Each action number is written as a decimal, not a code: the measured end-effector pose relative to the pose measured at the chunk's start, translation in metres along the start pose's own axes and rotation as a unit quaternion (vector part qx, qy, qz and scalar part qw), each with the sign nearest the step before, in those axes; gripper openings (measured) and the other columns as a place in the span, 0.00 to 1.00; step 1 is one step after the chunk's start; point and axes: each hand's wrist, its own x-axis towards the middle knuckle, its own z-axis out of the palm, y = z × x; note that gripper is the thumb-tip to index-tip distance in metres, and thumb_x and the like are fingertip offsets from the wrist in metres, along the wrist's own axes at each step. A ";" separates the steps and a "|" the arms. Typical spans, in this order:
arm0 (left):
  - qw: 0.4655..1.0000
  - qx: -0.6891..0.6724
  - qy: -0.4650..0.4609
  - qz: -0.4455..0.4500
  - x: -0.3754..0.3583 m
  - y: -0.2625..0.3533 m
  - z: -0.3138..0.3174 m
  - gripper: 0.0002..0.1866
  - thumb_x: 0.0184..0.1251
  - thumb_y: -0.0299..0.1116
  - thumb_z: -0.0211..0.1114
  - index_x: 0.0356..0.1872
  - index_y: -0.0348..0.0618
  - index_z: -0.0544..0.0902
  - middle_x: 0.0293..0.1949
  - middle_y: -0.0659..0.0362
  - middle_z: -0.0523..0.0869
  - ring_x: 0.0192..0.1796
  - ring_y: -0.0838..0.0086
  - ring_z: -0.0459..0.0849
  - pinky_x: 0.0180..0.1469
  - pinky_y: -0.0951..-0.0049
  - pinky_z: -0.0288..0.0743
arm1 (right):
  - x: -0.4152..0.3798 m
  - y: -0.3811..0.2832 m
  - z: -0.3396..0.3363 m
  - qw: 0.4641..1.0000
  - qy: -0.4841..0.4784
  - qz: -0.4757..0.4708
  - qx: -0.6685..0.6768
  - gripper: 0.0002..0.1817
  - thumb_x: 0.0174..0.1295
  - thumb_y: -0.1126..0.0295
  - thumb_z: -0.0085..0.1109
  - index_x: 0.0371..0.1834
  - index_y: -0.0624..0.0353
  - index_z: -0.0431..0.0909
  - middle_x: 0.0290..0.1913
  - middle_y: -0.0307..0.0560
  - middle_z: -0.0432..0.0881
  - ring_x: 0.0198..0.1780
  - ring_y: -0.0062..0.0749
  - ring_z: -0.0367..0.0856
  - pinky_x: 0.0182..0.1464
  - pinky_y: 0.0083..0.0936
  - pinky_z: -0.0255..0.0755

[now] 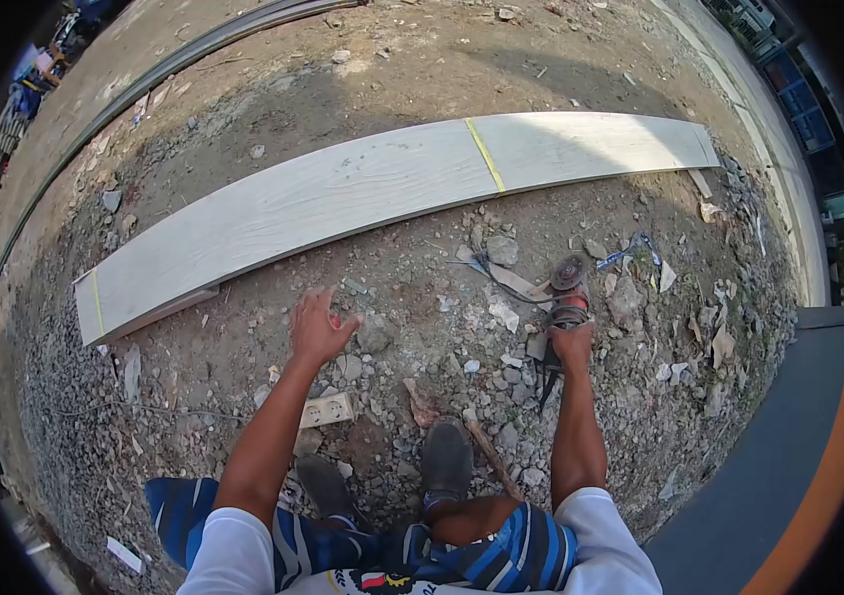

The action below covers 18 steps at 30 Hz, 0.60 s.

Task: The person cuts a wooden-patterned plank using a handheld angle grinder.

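My right hand (572, 343) is wrapped round the body of a red and black angle grinder (570, 309). Its disc (569, 272) points away from me, and a dark cord lies beside it. Fingers apart, my left hand (319, 327) hovers over the gravel; a small reddish spot shows by the thumb, too small to make out. Beyond both hands a long pale board (342, 188) stretches across the ground, touched by neither. One yellow stripe (485, 157) crosses it right of its middle, and another yellow stripe (98, 302) marks its left end.
A white power strip (327, 410) lies near my shoes (446, 461). Stones, a stick (493, 456) and scraps litter the rough ground. Long dark metal bars (144, 87) lie at the far left. A grey and orange surface (754, 456) borders the right side.
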 end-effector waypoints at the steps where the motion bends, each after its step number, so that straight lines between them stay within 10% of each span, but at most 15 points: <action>1: 0.996 -0.074 -0.049 -0.007 -0.004 0.008 -0.005 0.39 0.62 0.60 0.73 0.64 0.39 0.79 0.51 0.48 0.89 0.55 0.56 0.88 0.60 0.54 0.79 | -0.005 0.004 -0.010 1.000 0.000 -0.002 0.003 0.46 0.49 0.59 0.78 0.66 0.73 0.64 0.56 0.70 0.83 0.58 0.58 0.86 0.61 0.46 0.78; 3: 0.939 -0.265 -0.207 -0.072 -0.012 0.037 -0.011 0.36 0.65 0.59 0.72 0.63 0.40 0.80 0.59 0.47 0.86 0.60 0.58 0.85 0.64 0.56 0.76 | -0.015 0.031 -0.028 0.892 -0.328 0.046 0.307 0.38 0.50 0.67 0.76 0.63 0.69 0.70 0.53 0.58 0.84 0.52 0.41 0.87 0.54 0.40 0.81; 6: 0.636 -0.570 -0.466 -0.230 -0.037 0.093 0.015 0.39 0.69 0.67 0.65 0.64 0.41 0.79 0.63 0.49 0.83 0.65 0.60 0.81 0.68 0.56 0.72 | -0.112 0.039 -0.045 0.839 -0.338 -0.044 0.423 0.32 0.50 0.72 0.75 0.59 0.67 0.75 0.51 0.47 0.84 0.50 0.29 0.85 0.50 0.30 0.80; 8: 0.464 -0.677 -0.492 -0.290 -0.052 0.136 0.002 0.48 0.69 0.73 0.59 0.74 0.41 0.72 0.67 0.49 0.81 0.65 0.61 0.81 0.66 0.55 0.73 | -0.154 0.039 -0.039 0.818 -0.354 -0.125 0.436 0.36 0.49 0.71 0.76 0.63 0.65 0.73 0.51 0.45 0.84 0.51 0.29 0.84 0.52 0.29 0.79; 9: 0.464 -0.677 -0.490 -0.293 -0.053 0.149 0.003 0.48 0.69 0.73 0.59 0.74 0.41 0.72 0.67 0.49 0.81 0.65 0.61 0.81 0.66 0.55 0.73 | -0.170 0.034 -0.040 0.809 -0.373 -0.153 0.428 0.38 0.48 0.70 0.77 0.65 0.64 0.71 0.52 0.44 0.83 0.51 0.29 0.84 0.54 0.29 0.79; 11: 0.260 -0.807 -0.404 -0.345 -0.047 0.162 0.007 0.51 0.70 0.73 0.58 0.79 0.40 0.64 0.69 0.48 0.79 0.65 0.61 0.81 0.67 0.55 0.73 | -0.195 0.019 -0.051 0.800 -0.382 -0.186 0.422 0.41 0.47 0.69 0.78 0.67 0.65 0.69 0.53 0.46 0.83 0.53 0.31 0.83 0.56 0.30 0.78; 15: 0.309 -0.856 -0.222 -0.349 -0.011 0.162 -0.032 0.41 0.75 0.61 0.62 0.76 0.40 0.67 0.66 0.50 0.82 0.59 0.65 0.83 0.63 0.59 0.77 | -0.203 0.008 -0.054 0.835 -0.346 -0.264 0.337 0.50 0.46 0.65 0.82 0.71 0.66 0.63 0.58 0.54 0.81 0.57 0.38 0.83 0.64 0.35 0.75; 18: 0.307 -0.893 -0.042 -0.327 0.019 0.142 -0.082 0.20 0.75 0.33 0.67 0.63 0.40 0.75 0.55 0.57 0.89 0.45 0.77 0.86 0.45 0.73 0.82 | -0.210 -0.007 -0.055 0.879 -0.287 -0.268 0.271 0.52 0.45 0.60 0.84 0.72 0.67 0.62 0.60 0.60 0.81 0.61 0.45 0.82 0.66 0.38 0.73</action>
